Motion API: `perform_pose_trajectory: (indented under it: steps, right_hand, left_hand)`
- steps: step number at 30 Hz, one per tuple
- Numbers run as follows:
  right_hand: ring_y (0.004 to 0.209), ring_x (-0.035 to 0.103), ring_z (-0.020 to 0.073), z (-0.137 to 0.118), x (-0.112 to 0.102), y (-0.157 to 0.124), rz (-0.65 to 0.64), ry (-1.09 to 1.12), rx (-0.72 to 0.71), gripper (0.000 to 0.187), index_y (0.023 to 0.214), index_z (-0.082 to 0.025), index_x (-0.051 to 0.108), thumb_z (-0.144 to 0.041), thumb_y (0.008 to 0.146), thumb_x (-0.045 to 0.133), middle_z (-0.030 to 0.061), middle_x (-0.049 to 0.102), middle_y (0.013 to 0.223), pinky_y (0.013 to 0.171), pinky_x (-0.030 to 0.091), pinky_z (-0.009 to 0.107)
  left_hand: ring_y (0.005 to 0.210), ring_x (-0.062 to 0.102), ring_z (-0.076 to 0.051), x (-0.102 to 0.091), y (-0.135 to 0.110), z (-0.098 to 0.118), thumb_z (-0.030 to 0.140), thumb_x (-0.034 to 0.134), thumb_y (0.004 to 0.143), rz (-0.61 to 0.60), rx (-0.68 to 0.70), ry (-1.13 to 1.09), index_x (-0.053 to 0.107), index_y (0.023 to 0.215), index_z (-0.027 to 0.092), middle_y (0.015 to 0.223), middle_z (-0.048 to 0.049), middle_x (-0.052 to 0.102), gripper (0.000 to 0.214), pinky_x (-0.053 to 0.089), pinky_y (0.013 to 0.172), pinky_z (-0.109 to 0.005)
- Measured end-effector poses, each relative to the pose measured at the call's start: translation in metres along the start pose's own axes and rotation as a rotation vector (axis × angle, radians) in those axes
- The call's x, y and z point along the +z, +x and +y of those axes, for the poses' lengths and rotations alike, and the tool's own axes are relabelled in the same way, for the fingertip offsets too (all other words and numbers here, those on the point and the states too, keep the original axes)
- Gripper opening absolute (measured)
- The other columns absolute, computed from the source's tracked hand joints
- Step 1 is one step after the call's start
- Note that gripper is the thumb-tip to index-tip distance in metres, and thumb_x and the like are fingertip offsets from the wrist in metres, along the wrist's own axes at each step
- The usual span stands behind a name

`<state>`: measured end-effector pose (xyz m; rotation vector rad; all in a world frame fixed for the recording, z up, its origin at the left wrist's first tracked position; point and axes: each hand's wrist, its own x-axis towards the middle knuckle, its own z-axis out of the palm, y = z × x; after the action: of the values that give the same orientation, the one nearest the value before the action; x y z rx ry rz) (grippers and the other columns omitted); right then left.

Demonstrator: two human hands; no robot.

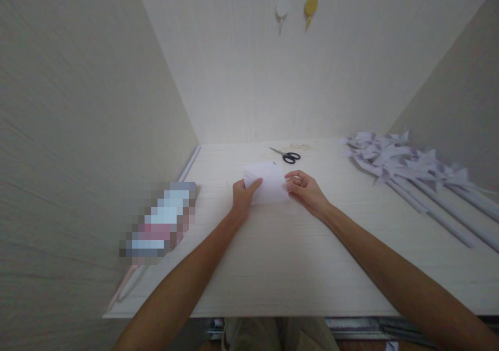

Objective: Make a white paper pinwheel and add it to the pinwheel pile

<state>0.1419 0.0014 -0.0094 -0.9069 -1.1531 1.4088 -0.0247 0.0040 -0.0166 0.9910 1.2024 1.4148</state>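
Note:
A small white sheet of paper [271,187] is held just above the white table, between my two hands. My left hand [245,195] grips its left side, with the thumb lying across the top face and the other fingers hidden beneath. At the right edge of the paper, my right hand [306,191] has its fingers curled, the thumb and fingertips closed on the edge. Beyond the paper lies a pair of black-handled scissors [289,156], its blades pointing left.
Several white paper pinwheels [390,156] with rolled paper sticks [440,205] lie in a pile at the right. A blurred-out object [163,223] rests at the left beside the wall. A white rolled stick [189,163] lies behind it. Two hooks [311,7] hang on the back wall.

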Motion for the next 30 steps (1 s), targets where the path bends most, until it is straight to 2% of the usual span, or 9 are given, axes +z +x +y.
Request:
perform_pose_trajectory:
  steps: [4,8,11,16,20,24,26,30]
  right_hand:
    - [0.054,0.049,0.0066,0.002,0.005,0.0,0.087,0.054,-0.049,0.033,0.077,-0.022,0.053,-0.028,0.051,0.073,-0.0073,0.054,0.064,0.051,0.036,0.02]
    - [0.046,0.043,0.0071,0.005,0.004,0.001,0.201,-0.031,-0.055,0.024,0.062,-0.019,0.054,-0.034,0.053,0.071,-0.0056,0.051,0.054,0.046,0.032,0.022]
    - [0.046,0.043,0.0081,0.004,0.001,0.002,0.202,0.023,-0.028,0.026,0.054,-0.018,0.052,-0.035,0.053,0.071,-0.0043,0.05,0.05,0.047,0.032,0.023]
    - [0.048,0.041,0.0059,-0.001,0.0,0.001,0.099,0.171,-0.033,0.029,0.047,-0.017,0.046,-0.027,0.051,0.074,-0.0053,0.047,0.05,0.045,0.032,0.02]
    - [0.045,0.041,0.0038,-0.002,-0.001,0.004,0.201,0.307,-0.023,0.03,0.049,-0.018,0.045,-0.027,0.052,0.074,-0.0068,0.046,0.048,0.039,0.032,0.016]
    - [0.045,0.046,0.0019,-0.003,-0.005,0.007,0.289,0.337,-0.034,0.026,0.058,-0.019,0.05,-0.022,0.05,0.075,-0.0075,0.052,0.055,0.039,0.038,0.012]
    - [0.048,0.049,0.0024,-0.003,-0.004,0.007,0.302,0.345,-0.012,0.028,0.058,-0.019,0.049,-0.018,0.048,0.075,-0.007,0.056,0.059,0.042,0.042,0.012]
    - [0.06,0.058,0.0067,-0.002,0.009,0.0,0.302,0.419,0.018,0.032,0.053,-0.019,0.044,-0.014,0.044,0.075,-0.0048,0.059,0.061,0.054,0.048,0.014]
  left_hand:
    - [0.049,0.049,-0.011,0.005,-0.009,0.005,0.036,0.067,0.053,-0.135,-0.009,0.182,0.063,0.063,0.01,0.055,-0.0017,0.058,0.028,0.037,0.046,-0.023]
    - [0.047,0.049,-0.011,0.008,-0.014,0.007,0.033,0.066,0.054,-0.206,-0.028,0.276,0.063,0.058,0.01,0.053,-0.002,0.057,0.024,0.036,0.045,-0.023]
    - [0.049,0.052,-0.013,0.007,-0.013,0.007,0.032,0.066,0.054,-0.232,-0.05,0.237,0.064,0.062,0.01,0.056,-0.0034,0.06,0.024,0.038,0.047,-0.024]
    - [0.053,0.055,-0.015,0.004,-0.01,0.007,0.033,0.068,0.053,-0.27,-0.104,0.196,0.065,0.067,0.01,0.063,-0.0062,0.064,0.027,0.041,0.05,-0.026]
    - [0.058,0.057,-0.014,0.001,-0.006,0.009,0.03,0.07,0.052,-0.359,-0.12,0.072,0.064,0.071,0.01,0.068,-0.0065,0.065,0.029,0.044,0.056,-0.025]
    - [0.064,0.06,-0.013,-0.002,-0.003,0.012,0.027,0.07,0.054,-0.433,-0.139,-0.069,0.062,0.069,0.011,0.069,-0.0061,0.065,0.024,0.046,0.063,-0.026]
    - [0.072,0.061,-0.014,-0.002,-0.004,0.014,0.029,0.067,0.058,-0.442,-0.148,-0.129,0.061,0.07,0.011,0.076,-0.0075,0.066,0.022,0.045,0.066,-0.025]
    - [0.101,0.054,-0.017,0.003,-0.01,0.016,0.029,0.065,0.062,-0.549,-0.129,-0.252,0.062,0.09,0.015,0.106,-0.0097,0.061,0.032,0.04,0.083,-0.027]
